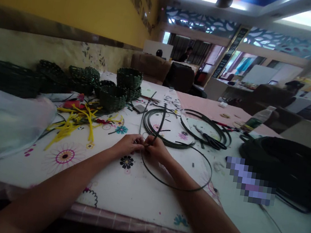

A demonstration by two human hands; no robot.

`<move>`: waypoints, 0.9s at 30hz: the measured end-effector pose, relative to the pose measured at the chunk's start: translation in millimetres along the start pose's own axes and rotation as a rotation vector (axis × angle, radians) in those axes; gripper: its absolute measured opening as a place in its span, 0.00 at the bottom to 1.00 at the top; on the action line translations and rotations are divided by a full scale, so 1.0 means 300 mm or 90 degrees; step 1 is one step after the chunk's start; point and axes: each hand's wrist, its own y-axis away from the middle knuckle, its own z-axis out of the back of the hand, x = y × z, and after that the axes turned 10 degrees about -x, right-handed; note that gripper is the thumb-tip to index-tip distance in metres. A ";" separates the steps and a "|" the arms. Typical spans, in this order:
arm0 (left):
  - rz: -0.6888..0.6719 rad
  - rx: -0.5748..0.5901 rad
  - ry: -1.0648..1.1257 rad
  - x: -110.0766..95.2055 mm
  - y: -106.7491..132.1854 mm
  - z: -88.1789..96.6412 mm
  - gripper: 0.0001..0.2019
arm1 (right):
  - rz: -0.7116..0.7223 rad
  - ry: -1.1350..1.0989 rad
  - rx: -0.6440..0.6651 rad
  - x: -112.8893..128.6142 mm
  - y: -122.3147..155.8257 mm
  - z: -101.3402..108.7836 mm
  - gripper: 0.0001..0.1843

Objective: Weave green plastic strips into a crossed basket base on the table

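My left hand (127, 145) and my right hand (154, 150) meet at the middle of the table, their fingertips pinching dark green plastic weaving strip (172, 187). The strip forms a thin loop that runs down past my right wrist and up towards the coils. Another length rises from my fingers. Loose coils of the same strip (167, 134) lie just beyond my hands. The exact crossing of the strands is hidden by my fingers. Both arms rest over the floral tablecloth (121, 189).
Several woven dark green baskets (129, 78) stand at the far left of the table, beside tangled yellow strips (84, 121) and a white plastic bag (2, 124). A large black coil (279, 166) lies to the right. A plastic bottle (257, 118) stands beyond it. People sit in the room behind.
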 end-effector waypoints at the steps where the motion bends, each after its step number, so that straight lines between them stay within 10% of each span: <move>1: 0.010 -0.014 -0.012 0.003 -0.001 -0.004 0.09 | 0.001 0.001 0.005 -0.002 0.000 -0.001 0.02; 14: -0.067 -0.093 -0.402 -0.036 0.011 -0.029 0.08 | 0.072 0.105 0.023 0.033 0.010 0.001 0.05; 27: -0.091 -0.062 -0.402 -0.032 0.011 -0.016 0.14 | 0.132 0.225 0.032 0.002 -0.002 -0.007 0.04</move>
